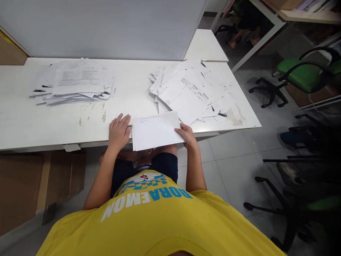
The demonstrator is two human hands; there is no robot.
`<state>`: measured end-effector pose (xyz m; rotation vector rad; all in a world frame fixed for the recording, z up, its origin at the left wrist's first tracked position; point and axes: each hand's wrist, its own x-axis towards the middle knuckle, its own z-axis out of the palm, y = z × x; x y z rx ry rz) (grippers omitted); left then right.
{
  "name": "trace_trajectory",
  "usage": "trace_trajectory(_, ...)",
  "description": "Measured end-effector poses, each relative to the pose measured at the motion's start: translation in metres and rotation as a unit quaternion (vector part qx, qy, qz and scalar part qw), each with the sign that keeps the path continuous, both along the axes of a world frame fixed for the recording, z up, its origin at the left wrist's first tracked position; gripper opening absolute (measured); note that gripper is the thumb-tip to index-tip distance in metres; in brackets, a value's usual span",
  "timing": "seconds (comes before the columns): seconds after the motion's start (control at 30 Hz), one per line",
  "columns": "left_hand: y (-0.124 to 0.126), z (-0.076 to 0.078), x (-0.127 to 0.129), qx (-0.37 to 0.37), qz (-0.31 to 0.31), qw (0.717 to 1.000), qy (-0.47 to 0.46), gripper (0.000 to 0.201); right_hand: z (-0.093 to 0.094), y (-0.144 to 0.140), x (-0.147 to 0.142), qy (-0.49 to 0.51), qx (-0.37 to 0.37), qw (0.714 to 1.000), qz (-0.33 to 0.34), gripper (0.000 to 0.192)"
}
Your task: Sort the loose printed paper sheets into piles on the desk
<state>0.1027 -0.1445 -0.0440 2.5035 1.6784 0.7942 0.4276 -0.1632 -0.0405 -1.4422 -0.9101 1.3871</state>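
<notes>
So I've got a small stack of white paper sheets (157, 129) sitting at the near edge of the long white laminate table (128, 96), hanging a bit over the front. My right hand (188, 137) is pinching the stack's right corner, thumb on top. My left hand (119, 132) is lying flat and open on the tabletop, fingers just touching the stack's left edge.

Further back there's a messy pile of printed papers (73, 81) on the left and another fanned-out heap of printed sheets (190, 92) on the right, just behind my stack. The tabletop is scuffed, and a plain grey partition panel (106, 28) stands along the back. Off to the right, over the grey tiled floor, there's a green-seated office chair (303, 76).
</notes>
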Motion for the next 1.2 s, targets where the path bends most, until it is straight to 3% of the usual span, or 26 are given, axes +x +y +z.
trace_trajectory(0.33,-0.0001,0.0,0.001,-0.008,-0.002,1.0,-0.013,0.052,-0.0081,-0.0014,-0.0006,-0.013,0.032,0.999,-0.031,0.035)
trace_trajectory(1.0,-0.0011,-0.0006,0.0029,-0.013,0.003,1.0,-0.025,0.053,-0.0065,-0.0027,0.0028,-0.103,0.025,0.994,0.012,0.021)
trace_trajectory(1.2,-0.0014,-0.0004,0.0028,-0.007,0.0,1.0,-0.021,0.052,-0.0077,-0.0051,0.001,-0.079,0.03,0.996,0.003,0.022)
